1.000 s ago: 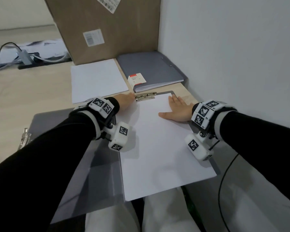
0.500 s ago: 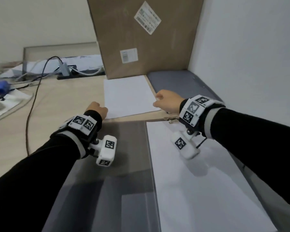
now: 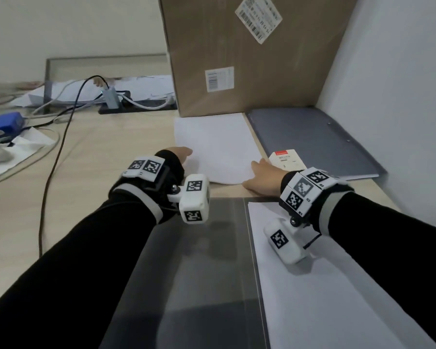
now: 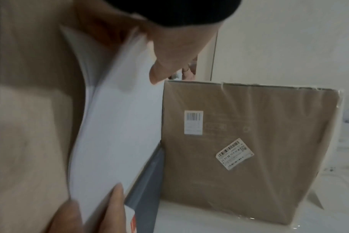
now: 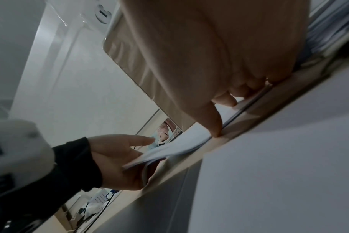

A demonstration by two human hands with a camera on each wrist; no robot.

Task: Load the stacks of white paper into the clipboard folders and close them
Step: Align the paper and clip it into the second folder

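A loose stack of white paper [image 3: 217, 144] lies on the desk in front of a cardboard box. My left hand [image 3: 180, 153] pinches its near left corner, thumb on top, and that edge [image 5: 149, 156] curls up off the desk. My right hand [image 3: 261, 176] is at the near right corner; in the left wrist view the paper [image 4: 114, 126] runs between two of its digits [image 4: 118, 197]. Close to me an open clipboard folder [image 3: 199, 260] lies flat with white paper [image 3: 325, 298] on its right half. A shut grey folder [image 3: 312, 137] lies at the back right.
The tall cardboard box [image 3: 249, 59] stands right behind the stack, with a white wall [image 3: 400, 96] to the right. A small white and red card [image 3: 286, 159] lies on the grey folder. Cables [image 3: 53, 157], a blue object [image 3: 3, 124] and loose sheets lie at the left.
Both hands left the open folder's clip and page and reached forward to the loose stack. The left hand now has the stack's near left corner raised. The head view tilted upward.
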